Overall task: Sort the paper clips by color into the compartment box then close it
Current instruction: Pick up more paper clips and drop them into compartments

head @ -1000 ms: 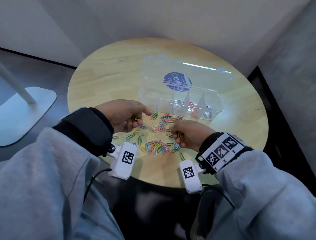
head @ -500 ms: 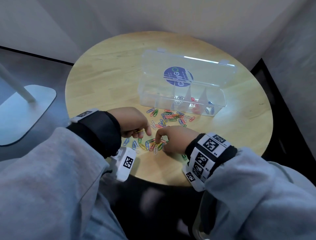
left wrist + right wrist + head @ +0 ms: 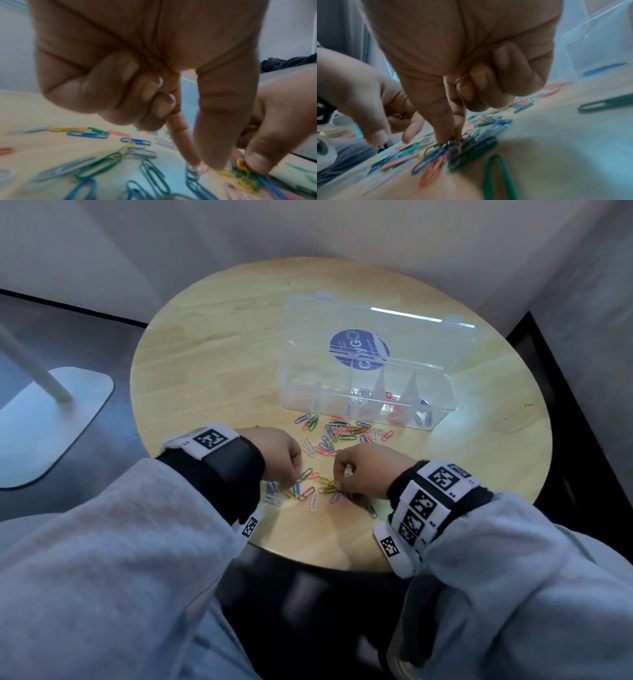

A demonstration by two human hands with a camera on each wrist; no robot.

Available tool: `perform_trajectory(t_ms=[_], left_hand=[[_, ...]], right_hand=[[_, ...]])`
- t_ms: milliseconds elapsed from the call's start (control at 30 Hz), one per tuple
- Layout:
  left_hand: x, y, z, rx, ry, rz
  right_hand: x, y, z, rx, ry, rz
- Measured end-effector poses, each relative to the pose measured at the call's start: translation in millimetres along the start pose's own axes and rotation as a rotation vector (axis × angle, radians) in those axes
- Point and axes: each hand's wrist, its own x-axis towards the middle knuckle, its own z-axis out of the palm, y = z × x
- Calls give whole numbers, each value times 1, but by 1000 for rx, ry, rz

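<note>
Coloured paper clips (image 3: 337, 436) lie scattered on the round wooden table (image 3: 212, 361), in front of the open clear compartment box (image 3: 308, 392). Its compartments hold silver (image 3: 360, 398), red (image 3: 394, 414) and blue clips (image 3: 424, 416). My left hand (image 3: 294, 474) keeps yellow clips (image 3: 399, 116) in its curled fingers while index and thumb (image 3: 205, 165) touch clips on the table. My right hand (image 3: 339, 482) holds a yellow clip (image 3: 462, 78) against its palm, and its thumb and index (image 3: 450, 139) pinch into the near cluster at a yellow clip (image 3: 241, 165).
The box lid (image 3: 376, 337) with a round blue sticker stands open behind the compartments. The near table edge (image 3: 318, 556) lies just below my wrists. A white stand base (image 3: 51, 419) sits on the dark floor at left. Walls close in behind and to the right.
Both hands have come down and back toward me onto the near clips. The right hand turned palm down, and the fingertips of both hands now work close together.
</note>
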Motion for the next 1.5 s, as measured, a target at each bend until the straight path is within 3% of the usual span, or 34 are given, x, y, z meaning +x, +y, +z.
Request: perform_trajectory(t_ms=[267, 433, 733, 867, 1067, 1300, 1500], left_hand=[[2, 12, 9, 267, -24, 19], [6, 10, 13, 277, 20, 6], [9, 7, 12, 246, 19, 17], [6, 5, 6, 166, 38, 5], [5, -1, -17, -159, 88, 28], [4, -2, -17, -196, 110, 22], [2, -1, -18, -219, 118, -5]], right_hand=[[3, -5, -5, 128, 36, -18], [9, -13, 3, -32, 2, -7], [6, -15, 5, -69, 34, -21], [5, -8, 0, -21, 110, 31], [13, -9, 4, -41, 27, 70], [12, -19, 6, -88, 11, 19], [13, -27, 7, -145, -28, 68]])
